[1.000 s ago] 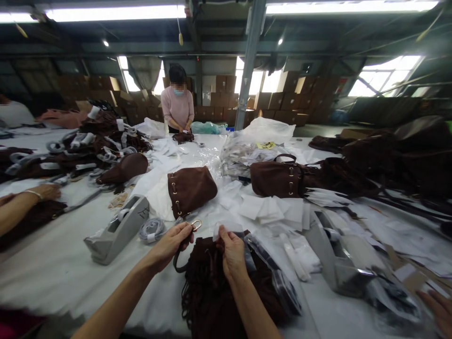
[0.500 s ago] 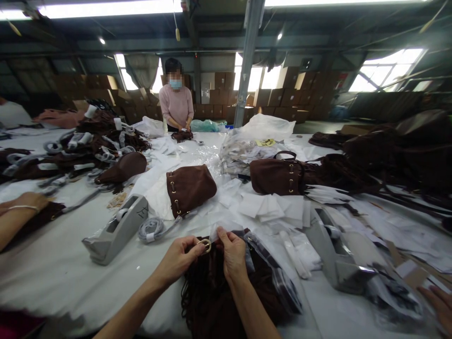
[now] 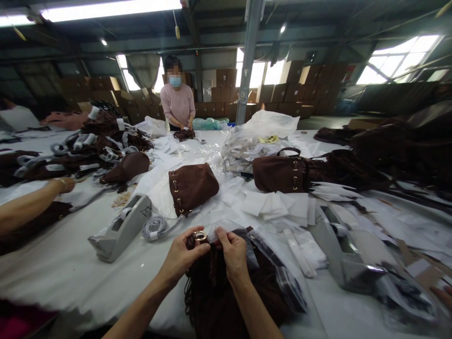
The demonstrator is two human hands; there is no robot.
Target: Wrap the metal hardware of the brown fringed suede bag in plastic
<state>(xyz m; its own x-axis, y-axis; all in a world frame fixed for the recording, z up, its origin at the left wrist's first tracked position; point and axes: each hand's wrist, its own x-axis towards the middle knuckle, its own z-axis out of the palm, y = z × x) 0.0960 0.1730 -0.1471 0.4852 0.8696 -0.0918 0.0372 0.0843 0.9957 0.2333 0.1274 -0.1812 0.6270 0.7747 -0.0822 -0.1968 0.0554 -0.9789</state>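
Observation:
A dark brown fringed bag (image 3: 226, 301) lies on the table in front of me, under my forearms. My left hand (image 3: 183, 254) is closed on a gold-coloured metal buckle (image 3: 200, 235) on a brown strap at the bag's top. Just to its right, my right hand (image 3: 231, 249) pinches a translucent white sheet (image 3: 214, 230) between thumb and fingers, close to the buckle. Along the bag's right side runs a strap wrapped in clear plastic (image 3: 286, 282). Part of the bag is hidden behind my arms.
Grey tape dispensers stand left (image 3: 122, 228) and right (image 3: 342, 249). A coiled wrapped strap (image 3: 155, 227) and brown bags (image 3: 193, 187) lie beyond my hands. A co-worker's arm (image 3: 35, 202) reaches in at left; fingers show at the right edge. Another person (image 3: 177, 106) stands across the table.
My left hand has turned the buckle, which now shows its flat face with brown strap around it. The co-worker's arm at left has reached further in.

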